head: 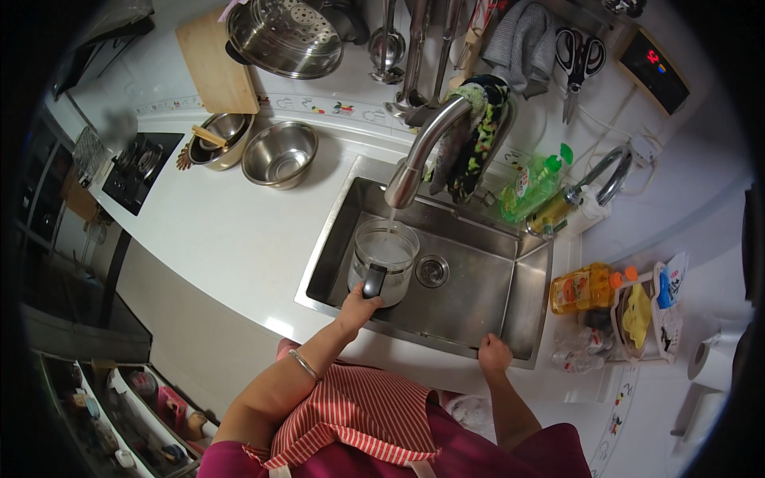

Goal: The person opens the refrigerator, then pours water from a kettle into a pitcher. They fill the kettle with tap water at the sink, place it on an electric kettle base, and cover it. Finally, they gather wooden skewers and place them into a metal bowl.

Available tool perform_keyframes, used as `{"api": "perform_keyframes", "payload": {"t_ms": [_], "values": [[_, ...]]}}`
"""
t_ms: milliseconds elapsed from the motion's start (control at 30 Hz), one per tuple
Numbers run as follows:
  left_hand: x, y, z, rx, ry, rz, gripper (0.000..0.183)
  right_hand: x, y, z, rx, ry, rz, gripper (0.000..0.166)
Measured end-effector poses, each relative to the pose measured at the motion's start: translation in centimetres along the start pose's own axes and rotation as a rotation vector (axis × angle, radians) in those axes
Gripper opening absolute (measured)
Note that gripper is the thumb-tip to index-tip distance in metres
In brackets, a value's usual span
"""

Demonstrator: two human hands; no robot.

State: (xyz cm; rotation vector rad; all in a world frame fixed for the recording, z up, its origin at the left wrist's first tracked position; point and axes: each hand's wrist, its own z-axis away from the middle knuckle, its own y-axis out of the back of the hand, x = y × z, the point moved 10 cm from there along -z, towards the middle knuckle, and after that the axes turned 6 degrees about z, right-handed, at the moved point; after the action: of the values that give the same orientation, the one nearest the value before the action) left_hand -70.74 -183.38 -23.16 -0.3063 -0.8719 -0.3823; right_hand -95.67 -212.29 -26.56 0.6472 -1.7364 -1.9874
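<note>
My left hand (360, 309) grips the black handle of a clear glass pot (391, 257), which is in the left part of the stainless steel sink (466, 299). Water runs from the brushed metal faucet (409, 179) into the pot's open top, and cloudy water shows inside. To the right of the pot is the sink's drain (432, 271). My right hand (495, 354) rests closed at the sink's front rim, near its right corner; whether its fingers grip the rim cannot be told.
Steel bowls (281, 154) stand on the white counter (239, 221) left of the sink. A green soap bottle (529, 186) and a second, curved tap (615, 167) stand behind its right side. An orange soap bottle (583, 290) lies to the right. Ladles (386, 48) and scissors (577, 69) hang on the wall.
</note>
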Motion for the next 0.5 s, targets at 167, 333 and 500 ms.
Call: {"api": "perform_keyframes", "payload": {"t_ms": [167, 333, 500], "values": [[0.25, -0.2, 0.12, -0.006, 0.004, -0.017, 0.047, 0.04, 0.0, 0.05, -0.018, -0.012, -0.002, 0.024], [0.43, -0.16, 0.16, -0.013, -0.008, -0.033, 0.046, 0.04, -0.1, -0.01, -0.005, -0.004, -0.013, 0.024], [0.3, 0.01, 0.1, -0.005, -0.002, -0.04, 0.049, -0.03, 0.09, 0.11, 0.01, 0.007, 0.006, 0.023]]}}
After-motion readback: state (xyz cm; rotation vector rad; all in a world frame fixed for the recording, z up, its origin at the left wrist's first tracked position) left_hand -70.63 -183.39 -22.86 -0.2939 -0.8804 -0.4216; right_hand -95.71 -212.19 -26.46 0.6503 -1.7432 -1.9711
